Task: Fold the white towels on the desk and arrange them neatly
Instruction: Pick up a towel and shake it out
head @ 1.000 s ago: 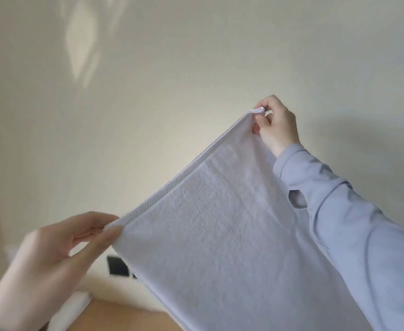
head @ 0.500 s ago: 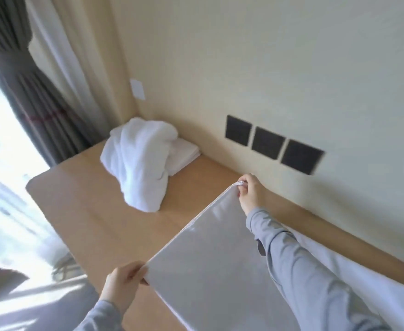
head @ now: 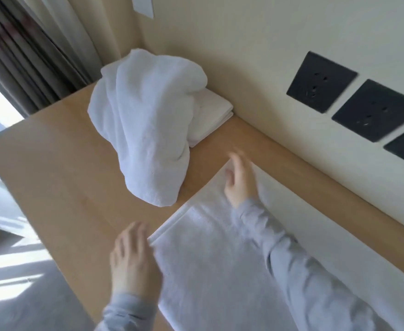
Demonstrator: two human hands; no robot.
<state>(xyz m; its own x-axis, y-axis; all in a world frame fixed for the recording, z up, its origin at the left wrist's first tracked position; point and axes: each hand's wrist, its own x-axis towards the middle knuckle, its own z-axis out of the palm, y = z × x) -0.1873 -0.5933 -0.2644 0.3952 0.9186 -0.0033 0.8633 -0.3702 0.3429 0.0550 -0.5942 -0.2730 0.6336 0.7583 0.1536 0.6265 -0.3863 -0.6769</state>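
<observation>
left hand: fingers straight, touching the flat towel's near corner
right hand: fingers loose on its far corner, kinda blurry

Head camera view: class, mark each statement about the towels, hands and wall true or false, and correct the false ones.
1. A flat towel lies spread on the desk. True.
2. The crumpled towel lies on the floor. False: it sits on the desk, draped partly over a folded stack.
3. The right hand is over the flat towel's far corner. True.
4. The wall carries four outlets. False: three black sockets show.
5. The left hand holds the flat towel in the air. False: it is open at the towel's near corner.
</observation>
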